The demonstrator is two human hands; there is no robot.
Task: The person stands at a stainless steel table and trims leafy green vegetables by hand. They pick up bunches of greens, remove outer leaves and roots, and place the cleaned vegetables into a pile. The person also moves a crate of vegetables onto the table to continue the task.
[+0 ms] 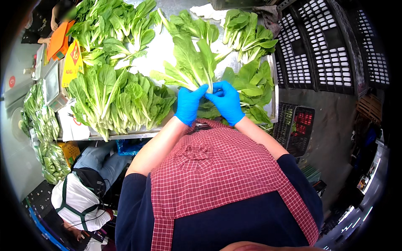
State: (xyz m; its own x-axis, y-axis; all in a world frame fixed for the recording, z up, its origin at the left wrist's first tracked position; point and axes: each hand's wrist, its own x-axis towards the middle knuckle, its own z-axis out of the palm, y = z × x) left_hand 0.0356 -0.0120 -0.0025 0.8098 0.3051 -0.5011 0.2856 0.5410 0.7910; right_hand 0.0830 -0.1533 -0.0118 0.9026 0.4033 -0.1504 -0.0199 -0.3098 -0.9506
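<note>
In blue gloves, my left hand (190, 103) and my right hand (227, 102) meet at the stem end of a leafy green vegetable (191, 62), whose leaves fan out away from me. Both hands pinch its pale stems between thumb and fingers. Left of my hands, a long row of leafy greens (125, 100) lies on the metal table (144, 135). Loose green leaves (256, 84) lie beside my right hand, at the table's right edge. Farther back are a small bunch of greens (248, 34) at the right and a large heap of greens (110, 22) at the left.
Black plastic crates (323, 47) stand right of the table, with another crate (301, 125) on the floor. A yellow printed bag (73, 64), an orange container (59, 40) and bagged greens (40, 119) are at the left. One person (81, 200) is at lower left, another at upper left.
</note>
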